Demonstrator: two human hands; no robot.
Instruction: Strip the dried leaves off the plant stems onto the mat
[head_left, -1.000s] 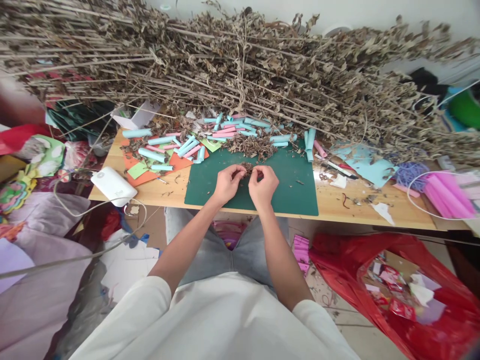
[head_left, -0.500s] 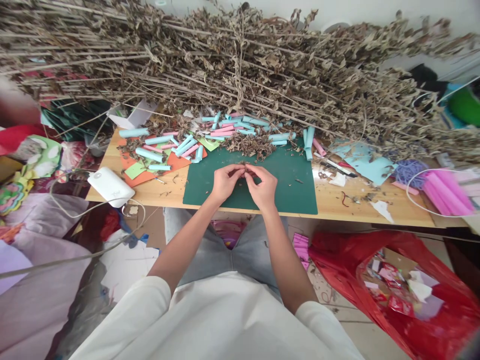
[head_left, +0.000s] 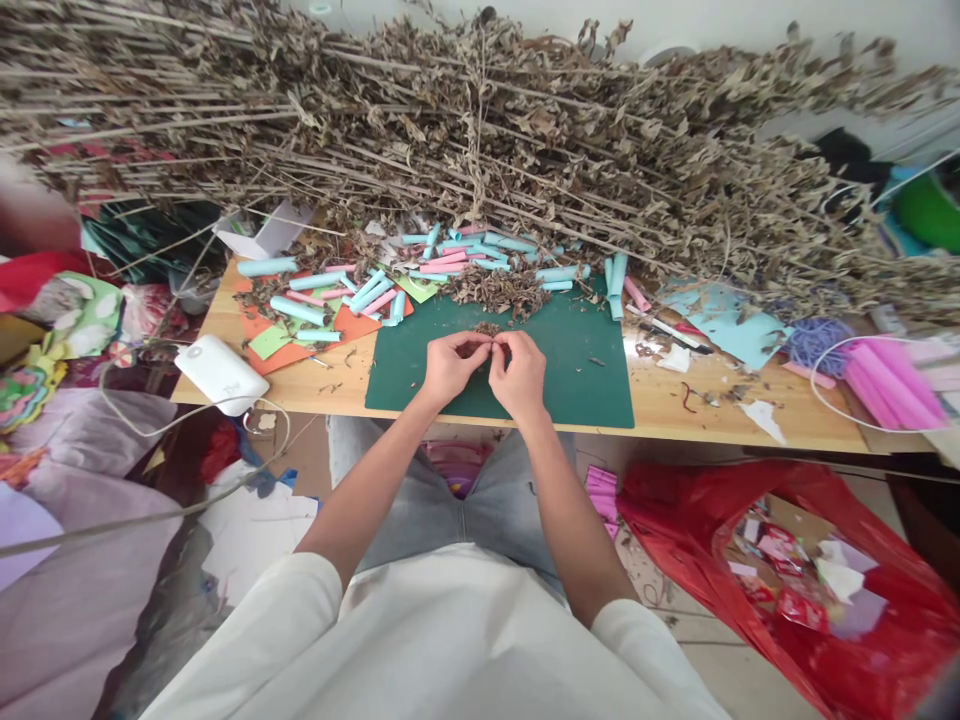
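Observation:
Over the green cutting mat (head_left: 592, 380), my left hand (head_left: 450, 366) and my right hand (head_left: 520, 375) meet fingertip to fingertip. Both are closed in a pinch, thumbs against index fingers. Brown dried leaf bits (head_left: 487, 328) show right at and beyond the fingertips; how much the fingers hold is too small to make out. Just past the hands, a heap of crumbled dried leaves (head_left: 501, 292) lies on the mat's far edge. Behind and beside it are several rolled blue paper tubes (head_left: 510, 242) and pink paper tubes (head_left: 444, 267).
A large bundle of dried stalks (head_left: 420, 130) spans the back of the wooden table (head_left: 817, 425). At left are a white power bank (head_left: 221, 375) with a cable and orange paper (head_left: 352, 325). Blue paper (head_left: 731, 320) lies right. A red plastic bag (head_left: 675, 510) of scraps stands below.
My right hand's fingers have curled in more tightly and its fingertips have shifted slightly. The left hand stays almost where it was, and the tubes and leaf heap look unchanged.

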